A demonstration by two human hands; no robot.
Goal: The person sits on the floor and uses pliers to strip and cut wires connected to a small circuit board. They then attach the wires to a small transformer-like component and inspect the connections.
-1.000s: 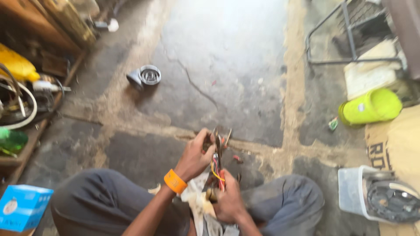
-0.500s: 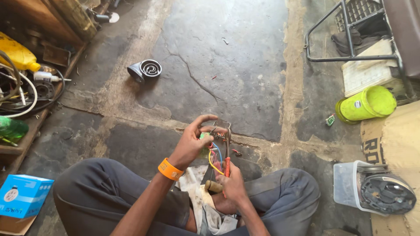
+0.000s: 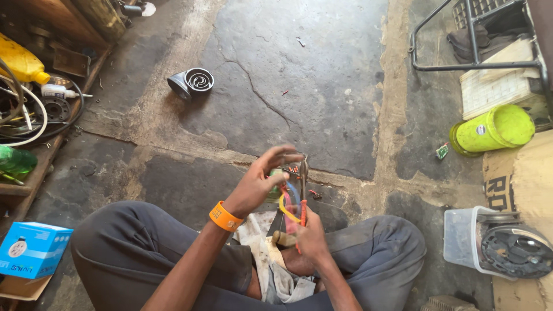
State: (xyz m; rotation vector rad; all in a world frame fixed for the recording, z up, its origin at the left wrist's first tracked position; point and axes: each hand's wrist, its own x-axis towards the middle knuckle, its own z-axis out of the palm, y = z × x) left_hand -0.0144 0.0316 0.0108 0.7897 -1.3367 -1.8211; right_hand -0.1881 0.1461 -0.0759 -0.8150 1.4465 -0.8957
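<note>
I sit cross-legged on a stone floor. My right hand grips red-handled pliers, jaws pointing up. My left hand, with an orange wristband, pinches a bundle of coloured wires (yellow, red, blue, green) right beside the plier jaws. A stained white rag lies on my lap under both hands. Whether the jaws bite a wire is hidden by my fingers.
A grey funnel-shaped metal part lies on the floor ahead. A lime-green tub lies on its side at right, near a clear bin and a round black part. A blue box and cluttered shelf with a yellow bottle stand left.
Both hands have stayed together over my lap; my left hand's fingers have spread and shifted on the wires. The view has tilted slightly.
</note>
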